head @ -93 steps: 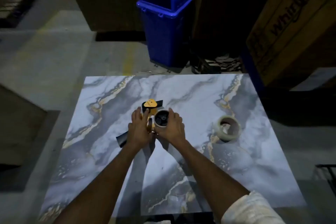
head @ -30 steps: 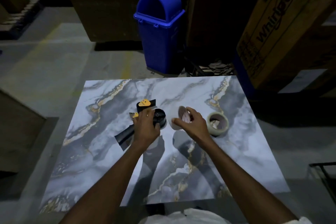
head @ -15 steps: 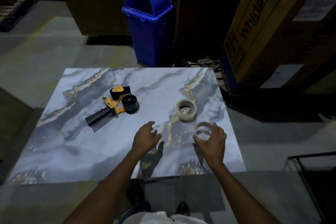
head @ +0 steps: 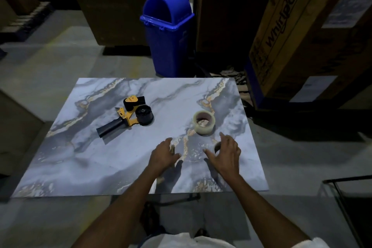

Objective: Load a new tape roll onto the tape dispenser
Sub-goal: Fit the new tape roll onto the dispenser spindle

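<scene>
The yellow and black tape dispenser [head: 130, 118] lies on its side at the left middle of the marble table [head: 100, 167], its black spindle bare. A full roll of clear tape [head: 204, 125] lies flat to its right. Just nearer than that roll, an empty tape core [head: 217, 147] rests on the table, partly hidden by my right hand [head: 226, 154], whose fingers are spread over it. My left hand [head: 163, 154] hovers near the table's middle front, fingers loose and holding nothing.
A blue swing-lid bin [head: 168, 32] stands on the floor beyond the table's far edge. Large cardboard boxes [head: 298, 26] rise at the back right. A dark metal frame [head: 350, 207] stands at the lower right.
My right hand carried the empty core from the dispenser to the near right of the table and opened over it. My left hand let go of the dispenser and drew back.
</scene>
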Demonstrator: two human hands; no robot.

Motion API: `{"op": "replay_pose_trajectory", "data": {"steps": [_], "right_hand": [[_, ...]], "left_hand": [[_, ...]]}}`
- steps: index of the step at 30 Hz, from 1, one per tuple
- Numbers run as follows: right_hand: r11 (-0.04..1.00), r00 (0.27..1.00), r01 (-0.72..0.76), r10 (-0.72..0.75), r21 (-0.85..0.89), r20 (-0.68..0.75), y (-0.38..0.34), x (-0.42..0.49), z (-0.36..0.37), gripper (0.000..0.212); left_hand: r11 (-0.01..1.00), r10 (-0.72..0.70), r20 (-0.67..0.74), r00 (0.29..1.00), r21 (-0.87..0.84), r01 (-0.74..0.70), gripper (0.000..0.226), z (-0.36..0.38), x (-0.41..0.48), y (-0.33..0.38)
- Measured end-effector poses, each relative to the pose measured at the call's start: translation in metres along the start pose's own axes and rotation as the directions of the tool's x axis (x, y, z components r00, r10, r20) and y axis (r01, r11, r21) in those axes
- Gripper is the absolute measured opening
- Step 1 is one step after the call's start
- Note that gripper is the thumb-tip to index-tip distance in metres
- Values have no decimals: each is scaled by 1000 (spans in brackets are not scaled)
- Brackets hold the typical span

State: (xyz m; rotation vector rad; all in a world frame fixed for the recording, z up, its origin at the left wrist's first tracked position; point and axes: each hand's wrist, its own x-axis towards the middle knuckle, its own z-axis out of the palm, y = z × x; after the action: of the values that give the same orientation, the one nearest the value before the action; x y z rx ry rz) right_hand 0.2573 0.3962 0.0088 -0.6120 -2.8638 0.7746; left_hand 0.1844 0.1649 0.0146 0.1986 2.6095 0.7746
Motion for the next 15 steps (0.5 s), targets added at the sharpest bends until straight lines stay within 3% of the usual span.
{"op": "replay_pose_trajectory", "data": {"steps": [4, 7, 15], "right_hand": [[977, 989, 127, -112, -171, 100, -35, 33, 2, 58], [942, 980, 174, -137, -288, 144, -58, 59, 3, 48], [943, 975, 130, -66, -306, 211, -78, 84, 16, 34]], "left_hand": [[999, -10, -26, 1000, -38, 9, 85, -8, 6, -1], [999, -7, -41, 999, -53, 5, 86, -15, 12, -2], [994, 9, -54, 998, -110, -15, 84, -28, 17, -13]]}}
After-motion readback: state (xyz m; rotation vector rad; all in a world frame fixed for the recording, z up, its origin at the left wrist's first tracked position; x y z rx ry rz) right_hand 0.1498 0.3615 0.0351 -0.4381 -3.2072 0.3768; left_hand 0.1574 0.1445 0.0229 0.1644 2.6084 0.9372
